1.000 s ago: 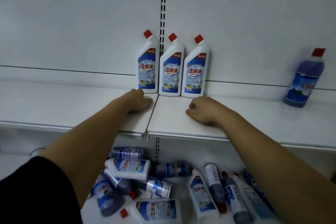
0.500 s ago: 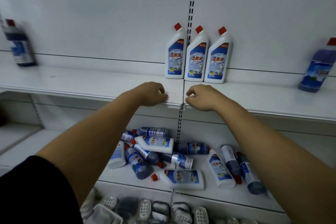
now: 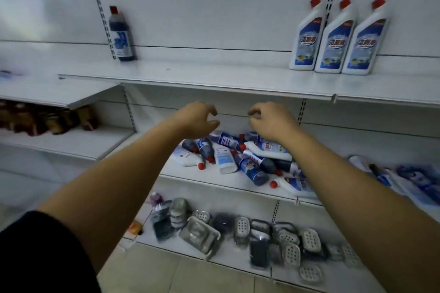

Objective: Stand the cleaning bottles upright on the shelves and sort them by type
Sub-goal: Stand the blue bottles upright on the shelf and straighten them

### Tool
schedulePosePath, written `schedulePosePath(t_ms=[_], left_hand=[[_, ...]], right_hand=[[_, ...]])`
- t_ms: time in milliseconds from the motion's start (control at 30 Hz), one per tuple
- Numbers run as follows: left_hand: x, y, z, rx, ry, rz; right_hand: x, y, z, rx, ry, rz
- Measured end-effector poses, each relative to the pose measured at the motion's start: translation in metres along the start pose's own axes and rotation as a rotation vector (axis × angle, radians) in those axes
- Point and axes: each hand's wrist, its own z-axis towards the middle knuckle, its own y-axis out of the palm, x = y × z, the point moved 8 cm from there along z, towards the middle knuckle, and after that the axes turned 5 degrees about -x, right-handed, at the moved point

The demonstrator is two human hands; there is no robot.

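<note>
cleaning bottles (image 3: 250,164) heaped on their sides at the middle of the middle shelf (image 3: 209,183), white and dark blue mixed, red caps pointing every way; more fallen bottles (image 3: 409,181), blurred, toward its right end. three white bottles (image 3: 338,40) upright side by side at the back edge of the upper shelf (image 3: 214,78), right of centre; one dark blue bottle (image 3: 121,35) upright at the back edge near the left end, well apart from them. left grip (image 3: 196,119) and right grip (image 3: 271,121) in the air just above the heap, below the upper shelf's front edge, near each other, fingers loosely curled, nothing held in either. perforated soap dishes (image 3: 242,223) and other small goods on the lower shelf (image 3: 235,257). blurred brownish goods (image 3: 47,119) on the neighbouring shelf at left.
</note>
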Motion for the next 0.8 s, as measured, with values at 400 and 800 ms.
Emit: schedulePosePath(t_ms=[400,800], left_hand=[[-0.145,0.054,-0.038,-0.048,-0.198,-0.085],[-0.25,0.135,0.068,-0.234,-0.255,-0.085]], right_hand=[[-0.045,0.127,0.019,-0.204,0.054,0.005],[-0.016,0.259,0.14,-0.408,0.14,0.028]])
